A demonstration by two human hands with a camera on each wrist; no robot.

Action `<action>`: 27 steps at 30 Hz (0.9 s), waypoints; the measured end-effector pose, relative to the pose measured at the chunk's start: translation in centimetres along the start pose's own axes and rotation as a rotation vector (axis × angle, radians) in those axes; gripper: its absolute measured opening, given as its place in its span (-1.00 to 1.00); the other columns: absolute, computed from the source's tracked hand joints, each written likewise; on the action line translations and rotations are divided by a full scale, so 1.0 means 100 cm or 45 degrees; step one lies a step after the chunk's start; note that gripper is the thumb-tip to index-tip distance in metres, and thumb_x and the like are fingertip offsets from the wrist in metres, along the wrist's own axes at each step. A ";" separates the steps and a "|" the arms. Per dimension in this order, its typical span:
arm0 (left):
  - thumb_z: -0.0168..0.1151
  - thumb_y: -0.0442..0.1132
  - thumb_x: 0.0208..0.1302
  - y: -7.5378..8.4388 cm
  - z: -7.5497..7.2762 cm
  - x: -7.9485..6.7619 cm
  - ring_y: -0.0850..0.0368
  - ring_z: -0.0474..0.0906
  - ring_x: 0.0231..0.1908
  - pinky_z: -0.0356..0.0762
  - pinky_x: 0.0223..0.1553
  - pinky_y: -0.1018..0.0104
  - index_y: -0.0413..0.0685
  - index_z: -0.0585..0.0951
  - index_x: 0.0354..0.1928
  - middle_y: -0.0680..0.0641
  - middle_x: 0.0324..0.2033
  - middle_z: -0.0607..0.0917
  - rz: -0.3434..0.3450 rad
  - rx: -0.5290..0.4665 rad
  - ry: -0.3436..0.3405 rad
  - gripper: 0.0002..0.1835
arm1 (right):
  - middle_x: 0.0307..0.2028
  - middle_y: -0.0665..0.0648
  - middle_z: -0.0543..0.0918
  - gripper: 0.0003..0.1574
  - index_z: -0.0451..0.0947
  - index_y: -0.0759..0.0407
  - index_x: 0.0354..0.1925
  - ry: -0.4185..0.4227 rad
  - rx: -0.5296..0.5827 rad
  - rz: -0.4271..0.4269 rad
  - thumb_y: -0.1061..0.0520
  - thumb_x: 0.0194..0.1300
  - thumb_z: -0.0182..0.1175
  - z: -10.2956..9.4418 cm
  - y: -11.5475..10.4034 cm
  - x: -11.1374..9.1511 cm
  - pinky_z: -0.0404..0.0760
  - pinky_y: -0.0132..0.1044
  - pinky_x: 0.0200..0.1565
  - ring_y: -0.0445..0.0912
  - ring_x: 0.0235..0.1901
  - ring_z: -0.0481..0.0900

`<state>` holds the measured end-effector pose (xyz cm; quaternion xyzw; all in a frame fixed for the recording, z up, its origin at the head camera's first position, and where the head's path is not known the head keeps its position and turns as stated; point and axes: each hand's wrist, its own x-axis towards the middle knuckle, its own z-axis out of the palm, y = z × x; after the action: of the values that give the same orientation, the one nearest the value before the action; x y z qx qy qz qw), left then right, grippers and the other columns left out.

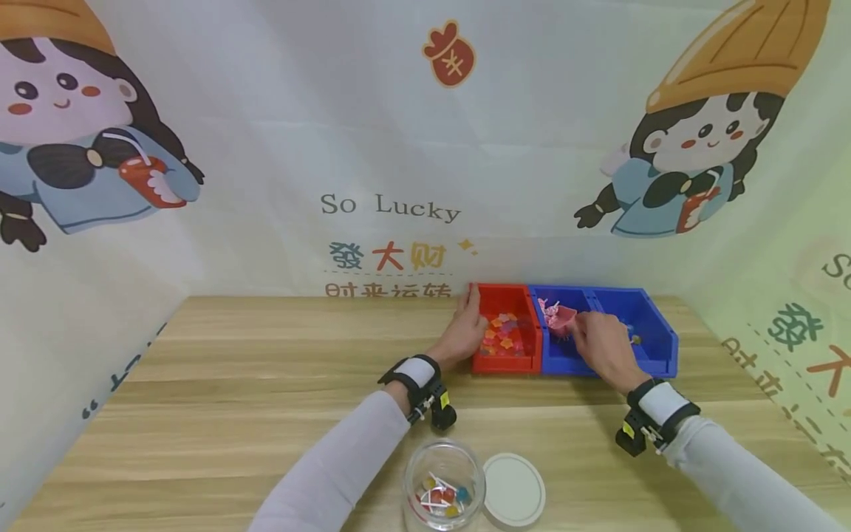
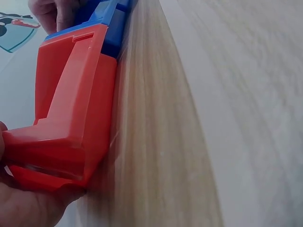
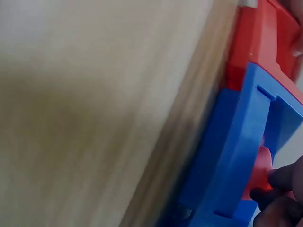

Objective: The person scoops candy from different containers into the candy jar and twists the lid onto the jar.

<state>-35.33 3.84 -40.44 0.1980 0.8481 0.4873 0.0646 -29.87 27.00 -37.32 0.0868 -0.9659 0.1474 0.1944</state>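
My left hand (image 1: 463, 331) grips the left wall of a red bin (image 1: 540, 355), its fingers on the rim. Orange and pink flower-shaped pieces (image 1: 503, 336) lie inside this bin. The left wrist view shows the thumb low against the red wall. Over the left compartment of the adjoining blue bin (image 1: 570, 367), my right hand (image 1: 606, 349) pinches a pink scoop-like piece (image 1: 562, 321). In the right wrist view, fingertips close on this smooth pink piece (image 3: 259, 174) inside the blue wall. Beside it sit small pink-and-white pieces (image 1: 549, 310).
Near the front edge stands a clear glass jar (image 1: 409, 480) with several lollipops (image 1: 439, 496) in it. A round white lid (image 1: 514, 490) lies right of it. The bins stand on a wooden table (image 1: 266, 369), close to a printed cloth backdrop (image 1: 299, 133).
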 end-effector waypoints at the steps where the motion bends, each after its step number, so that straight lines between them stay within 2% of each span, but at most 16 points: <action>1: -0.24 -0.31 0.43 0.000 0.000 0.000 -0.08 -0.23 0.51 -0.14 0.49 0.06 -0.14 -0.28 0.51 -0.17 0.52 -0.24 -0.003 0.005 -0.001 -0.28 | -0.75 -0.04 0.16 -0.48 0.17 0.11 -0.75 -0.008 0.018 -0.003 0.26 0.30 0.09 0.000 0.002 0.000 0.13 -0.33 -0.59 -0.11 -0.70 0.27; 4: -0.24 -0.31 0.44 0.000 -0.001 0.001 -0.09 -0.23 0.51 -0.12 0.49 0.05 -0.15 -0.27 0.51 -0.18 0.51 -0.22 0.005 0.007 0.010 -0.29 | -0.76 -0.05 0.15 -0.50 0.18 0.10 -0.76 -0.129 0.099 0.079 0.24 0.27 0.06 -0.008 0.003 0.006 0.10 -0.35 -0.61 -0.15 -0.72 0.21; 8: -0.24 -0.32 0.43 -0.003 0.002 0.003 -0.18 -0.20 0.49 -0.05 0.47 0.01 -0.20 -0.28 0.50 -0.24 0.50 -0.20 0.032 0.018 0.020 -0.29 | -0.78 -0.08 0.14 -0.51 0.16 0.07 -0.78 -0.405 0.186 0.309 0.15 0.23 0.04 -0.026 0.001 0.022 0.09 -0.38 -0.65 -0.20 -0.75 0.16; 10: -0.24 -0.32 0.43 -0.004 0.004 0.002 -0.19 -0.20 0.49 -0.04 0.46 0.02 -0.23 -0.28 0.49 -0.26 0.50 -0.19 0.040 0.048 0.017 -0.29 | -0.76 -0.06 0.18 -0.54 0.18 0.10 -0.74 -0.530 0.202 0.407 0.11 0.25 0.03 -0.030 -0.001 0.027 0.14 -0.38 -0.66 -0.19 -0.75 0.20; 12: -0.25 -0.32 0.43 -0.005 0.004 0.001 -0.17 -0.20 0.49 -0.07 0.47 0.03 -0.25 -0.28 0.49 -0.27 0.49 -0.20 0.038 0.062 0.006 -0.29 | -0.72 -0.02 0.25 -0.61 0.24 0.15 -0.64 -0.607 0.208 0.474 0.07 0.29 0.01 -0.029 -0.004 0.028 0.22 -0.37 -0.65 -0.17 -0.72 0.27; 14: -0.24 -0.32 0.42 -0.006 0.003 0.000 -0.14 -0.19 0.49 -0.08 0.48 0.05 -0.25 -0.28 0.49 -0.27 0.49 -0.20 0.038 0.071 -0.006 -0.29 | -0.68 0.01 0.30 -0.69 0.28 0.18 -0.56 -0.630 0.215 0.498 0.09 0.29 -0.03 -0.025 -0.006 0.028 0.26 -0.37 -0.65 -0.16 -0.71 0.31; 17: -0.23 -0.33 0.40 -0.006 0.000 -0.001 -0.12 -0.17 0.49 -0.07 0.48 0.08 -0.29 -0.28 0.48 -0.31 0.49 -0.18 0.059 0.113 -0.021 -0.28 | -0.72 0.01 0.31 -0.68 0.26 0.16 -0.60 -0.570 0.212 0.463 0.13 0.29 -0.05 -0.018 -0.007 0.022 0.24 -0.39 -0.67 -0.17 -0.74 0.31; 21: -0.22 -0.34 0.39 -0.007 -0.001 -0.001 -0.12 -0.16 0.49 -0.04 0.47 0.10 -0.32 -0.27 0.47 -0.34 0.48 -0.17 0.078 0.170 -0.018 -0.27 | -0.74 -0.02 0.24 -0.58 0.20 0.12 -0.70 -0.365 0.168 0.265 0.19 0.31 -0.02 -0.005 -0.003 0.006 0.17 -0.37 -0.64 -0.15 -0.72 0.28; 24: -0.22 -0.34 0.40 -0.006 -0.001 0.000 -0.15 -0.15 0.49 -0.03 0.47 0.08 -0.32 -0.28 0.47 -0.33 0.48 -0.18 0.065 0.147 -0.011 -0.27 | -0.69 0.03 0.26 -0.65 0.33 0.24 -0.61 -0.191 0.122 0.117 0.21 0.33 0.02 0.005 0.000 -0.005 0.18 -0.33 -0.58 -0.09 -0.65 0.31; 27: -0.22 -0.34 0.41 -0.004 -0.002 0.000 -0.20 -0.14 0.48 -0.01 0.46 0.05 -0.31 -0.29 0.47 -0.32 0.48 -0.20 0.051 0.121 -0.001 -0.27 | -0.66 0.09 0.31 -0.78 0.43 0.37 -0.43 -0.083 0.091 0.046 0.24 0.32 0.06 0.012 0.003 -0.012 0.19 -0.31 -0.55 -0.05 -0.63 0.34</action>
<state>-35.51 3.57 -40.68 0.2178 0.8662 0.4474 0.0455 -29.25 26.99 -38.94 0.0811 -0.9673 0.1822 0.1568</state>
